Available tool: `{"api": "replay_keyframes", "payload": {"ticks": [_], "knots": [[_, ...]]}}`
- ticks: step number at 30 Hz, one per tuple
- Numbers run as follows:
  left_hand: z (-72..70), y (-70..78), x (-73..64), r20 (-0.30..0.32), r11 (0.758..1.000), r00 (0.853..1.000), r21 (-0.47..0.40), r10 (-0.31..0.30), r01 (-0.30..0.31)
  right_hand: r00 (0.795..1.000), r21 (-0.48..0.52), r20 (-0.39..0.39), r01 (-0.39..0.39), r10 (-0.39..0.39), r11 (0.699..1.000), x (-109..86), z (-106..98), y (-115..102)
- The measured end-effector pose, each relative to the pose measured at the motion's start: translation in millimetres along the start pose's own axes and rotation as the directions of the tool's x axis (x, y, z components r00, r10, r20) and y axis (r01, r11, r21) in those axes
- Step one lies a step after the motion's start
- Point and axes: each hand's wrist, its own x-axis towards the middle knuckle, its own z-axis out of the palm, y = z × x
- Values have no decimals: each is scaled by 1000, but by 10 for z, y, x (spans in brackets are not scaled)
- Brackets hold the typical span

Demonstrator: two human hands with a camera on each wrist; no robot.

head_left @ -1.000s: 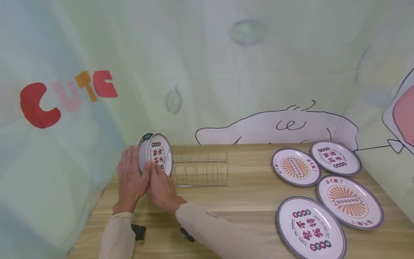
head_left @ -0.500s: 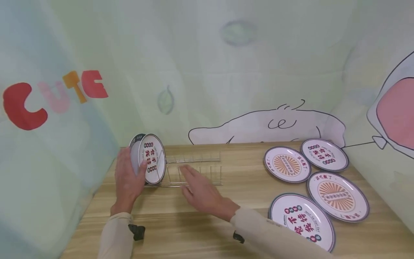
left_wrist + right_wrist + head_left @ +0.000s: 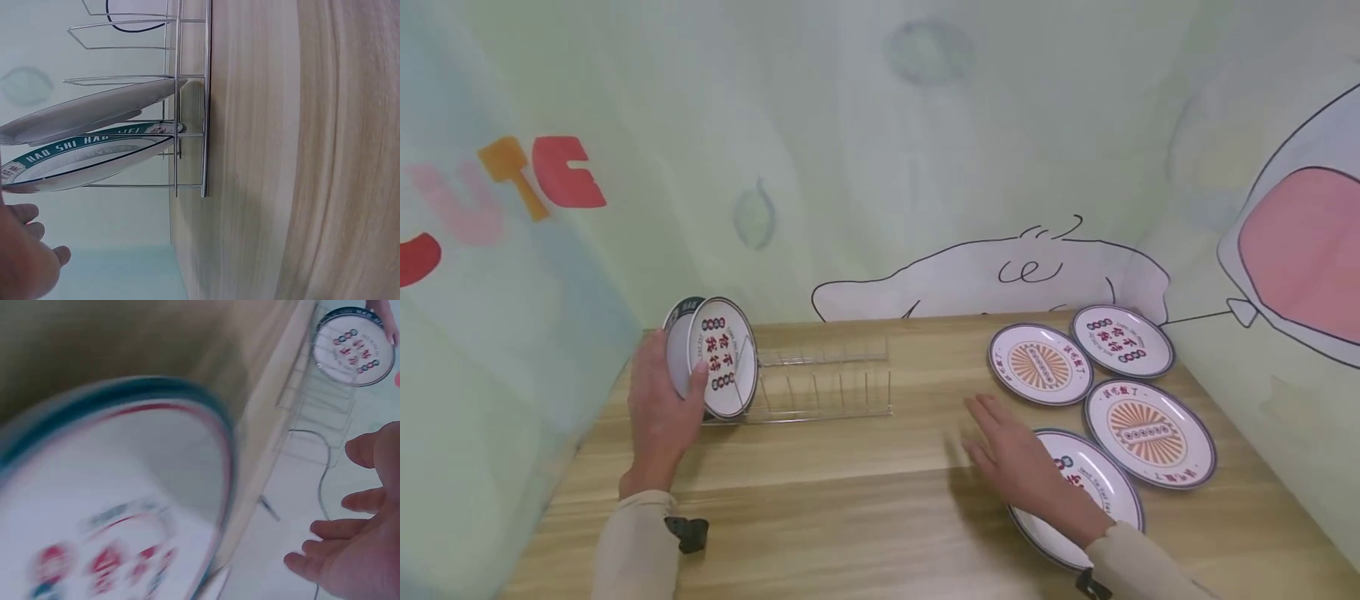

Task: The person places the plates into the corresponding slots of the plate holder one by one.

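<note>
My left grip is spread at the edge of two plates in the wire rack, frame left. My right grip, spread too, kinda blocks the lower-right plate; three more plates sit beyond.

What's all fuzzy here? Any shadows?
Right wrist view: the big near plate is smeared, the racked plate clearer; head view: a soft shadow lies on the table beside the right hand; left wrist view: lettering on the green-rimmed plate reads clearly.
</note>
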Motion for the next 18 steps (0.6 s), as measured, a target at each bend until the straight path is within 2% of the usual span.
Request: {"api": "replay_keyframes", "payload": {"ticks": [2,5,8,10,13,18], "knots": [[-8,3,6,16,1000,1000,1,-21,21,999,-83,-7,-36,35,996,-185,-25,98],[-10,14,21,44,998,997,1,-57,57,993,-196,20,-111,117,974,-467,-17,177],[1,25,38,70,995,993,-2,-100,100,971,-265,84,-193,222,945,-684,37,204],[13,29,42,93,991,987,-10,-132,134,953,-274,127,-234,277,933,-791,81,215],[31,20,34,117,985,979,-25,-165,169,939,-275,156,-257,307,926,-895,143,235],[43,0,21,112,985,980,-31,-164,169,952,-268,120,-242,282,932,-958,206,251]]}}
